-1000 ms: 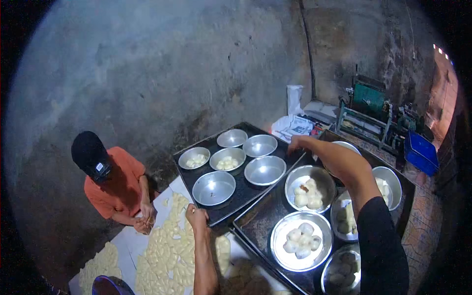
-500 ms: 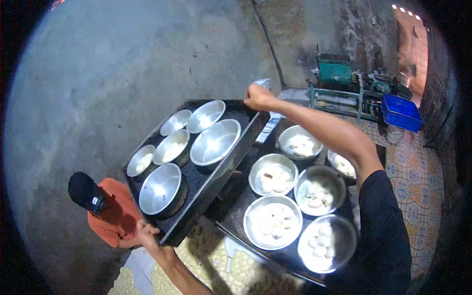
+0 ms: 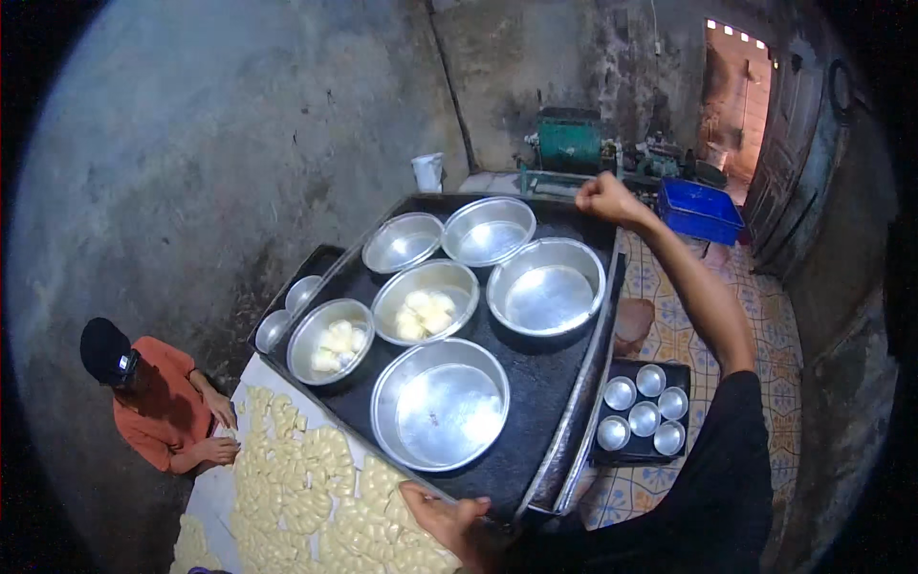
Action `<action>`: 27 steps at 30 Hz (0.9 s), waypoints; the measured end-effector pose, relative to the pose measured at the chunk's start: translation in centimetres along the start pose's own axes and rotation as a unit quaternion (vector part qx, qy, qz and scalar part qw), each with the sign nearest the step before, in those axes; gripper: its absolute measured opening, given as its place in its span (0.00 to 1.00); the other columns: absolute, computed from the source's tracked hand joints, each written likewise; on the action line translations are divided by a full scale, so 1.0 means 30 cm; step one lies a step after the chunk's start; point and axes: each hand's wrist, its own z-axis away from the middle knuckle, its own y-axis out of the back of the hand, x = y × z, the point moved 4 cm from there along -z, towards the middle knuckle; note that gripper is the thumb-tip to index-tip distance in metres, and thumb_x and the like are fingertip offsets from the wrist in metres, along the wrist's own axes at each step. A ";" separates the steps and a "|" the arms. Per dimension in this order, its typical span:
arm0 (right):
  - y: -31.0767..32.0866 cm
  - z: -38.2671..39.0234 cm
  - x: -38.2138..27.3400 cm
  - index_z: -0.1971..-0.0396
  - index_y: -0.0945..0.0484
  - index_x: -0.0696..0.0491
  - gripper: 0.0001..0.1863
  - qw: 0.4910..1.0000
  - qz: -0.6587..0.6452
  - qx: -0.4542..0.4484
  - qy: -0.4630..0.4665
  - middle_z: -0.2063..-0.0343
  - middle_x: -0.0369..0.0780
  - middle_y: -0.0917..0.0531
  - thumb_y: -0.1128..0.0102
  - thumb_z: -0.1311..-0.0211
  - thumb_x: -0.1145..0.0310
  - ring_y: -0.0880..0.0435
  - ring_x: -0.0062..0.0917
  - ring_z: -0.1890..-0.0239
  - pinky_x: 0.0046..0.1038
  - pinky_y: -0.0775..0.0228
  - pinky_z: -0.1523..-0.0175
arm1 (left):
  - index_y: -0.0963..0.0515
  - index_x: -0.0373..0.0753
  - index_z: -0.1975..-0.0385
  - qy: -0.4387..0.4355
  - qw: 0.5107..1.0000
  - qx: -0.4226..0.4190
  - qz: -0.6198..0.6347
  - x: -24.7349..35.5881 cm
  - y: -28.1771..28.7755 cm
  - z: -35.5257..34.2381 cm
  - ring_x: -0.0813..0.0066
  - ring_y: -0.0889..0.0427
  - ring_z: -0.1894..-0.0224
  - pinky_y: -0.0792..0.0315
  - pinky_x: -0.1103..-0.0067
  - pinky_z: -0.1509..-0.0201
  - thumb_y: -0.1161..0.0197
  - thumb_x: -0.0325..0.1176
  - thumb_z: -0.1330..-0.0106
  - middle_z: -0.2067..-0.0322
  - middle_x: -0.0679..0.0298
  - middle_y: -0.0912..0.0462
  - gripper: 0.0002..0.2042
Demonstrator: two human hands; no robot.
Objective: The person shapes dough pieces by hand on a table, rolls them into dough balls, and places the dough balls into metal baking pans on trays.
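Note:
A black rectangular tray [image 3: 531, 402] lies between my hands, above another dark tray whose rim shows along its right side. Several round silvery pans stand on it; the big near pan [image 3: 440, 406] is bare inside, while the middle pan [image 3: 426, 277] and the left pan [image 3: 304, 346] hold pale dough pieces [image 3: 424, 314]. My left hand [image 3: 447, 519] grips the tray's near edge, thumb on top. At the far right corner my right hand [image 3: 609, 198] is closed on the tray's rim, its fingertips partly hidden.
Dough pieces [image 3: 287, 469] cover the pale table at left, where a person in orange [image 3: 167, 407] works. Another tray with small pans [image 3: 644, 417] sits low on the tiled floor at right. Beyond are a green machine [image 3: 569, 143], a blue crate [image 3: 700, 210] and a white container [image 3: 427, 172].
The tray has moved right from its tilted position at left, over the tray of dough-filled pans, which it now covers. Both my hands moved with it, and my view has shifted.

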 end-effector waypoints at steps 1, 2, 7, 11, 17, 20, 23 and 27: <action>0.010 0.040 0.104 0.72 0.18 0.60 0.10 1.000 0.004 0.001 -0.029 0.77 0.38 0.18 0.37 0.50 0.68 0.22 0.20 0.73 0.26 0.30 0.64 | 0.43 0.38 0.64 -0.015 1.000 0.005 -0.006 -0.049 -0.034 0.035 0.70 0.39 0.59 0.45 0.74 0.44 0.46 0.21 0.69 0.65 0.60 0.41 0.25; 0.022 0.078 0.206 0.72 0.17 0.59 0.11 0.998 0.006 0.003 -0.057 0.76 0.40 0.17 0.36 0.51 0.66 0.21 0.22 0.72 0.28 0.28 0.64 | 0.44 0.38 0.63 -0.031 0.999 0.010 -0.012 -0.105 -0.057 0.056 0.68 0.39 0.56 0.45 0.73 0.43 0.45 0.20 0.68 0.63 0.59 0.40 0.26; 0.062 0.183 0.384 0.56 0.21 0.57 0.16 0.939 -0.275 0.175 -0.110 0.63 0.38 0.18 0.39 0.43 0.65 0.21 0.21 0.59 0.23 0.34 0.49 | 0.35 0.34 0.54 -0.219 0.948 -0.116 -0.201 -0.165 -0.057 0.142 0.58 0.36 0.43 0.46 0.65 0.37 0.42 0.30 0.46 0.52 0.50 0.32 0.19; -0.036 0.277 0.284 0.47 0.27 0.56 0.21 0.928 -0.226 0.293 -0.049 0.51 0.42 0.23 0.46 0.37 0.59 0.26 0.26 0.48 0.25 0.39 0.42 | 0.39 0.49 0.43 -0.132 0.978 0.003 -0.160 -0.070 0.084 0.186 0.61 0.42 0.36 0.47 0.59 0.34 0.36 0.39 0.44 0.36 0.56 0.42 0.29; -0.119 0.351 0.323 0.43 0.31 0.57 0.29 0.849 -0.473 0.196 -0.135 0.46 0.37 0.27 0.56 0.33 0.48 0.31 0.23 0.44 0.22 0.46 0.38 | 0.58 0.32 0.33 -0.260 0.960 0.005 -0.101 -0.175 0.058 -0.030 0.57 0.58 0.29 0.65 0.63 0.29 0.54 0.52 0.36 0.32 0.49 0.57 0.39; -0.105 0.318 0.438 0.42 0.33 0.58 0.30 0.894 -0.405 0.185 -0.052 0.42 0.37 0.31 0.55 0.34 0.49 0.35 0.24 0.40 0.23 0.50 0.35 | 0.65 0.24 0.35 -0.283 0.939 -0.073 -0.183 -0.243 -0.083 0.042 0.46 0.71 0.30 0.73 0.61 0.30 0.54 0.45 0.36 0.34 0.36 0.68 0.40; -0.195 0.303 0.294 0.43 0.32 0.55 0.31 0.904 -0.366 0.192 -0.111 0.47 0.37 0.29 0.48 0.39 0.48 0.32 0.26 0.44 0.29 0.45 0.38 | 0.64 0.23 0.35 -0.326 0.939 0.002 -0.105 -0.273 -0.069 0.036 0.44 0.69 0.30 0.72 0.60 0.30 0.52 0.47 0.38 0.34 0.35 0.67 0.42; -0.195 0.257 0.465 0.39 0.37 0.58 0.34 0.887 -0.424 0.132 -0.129 0.40 0.41 0.33 0.54 0.36 0.47 0.39 0.28 0.37 0.27 0.54 0.33 | 0.61 0.24 0.35 -0.353 0.923 0.024 -0.153 -0.302 -0.099 0.074 0.41 0.67 0.31 0.71 0.55 0.31 0.50 0.49 0.39 0.34 0.35 0.65 0.43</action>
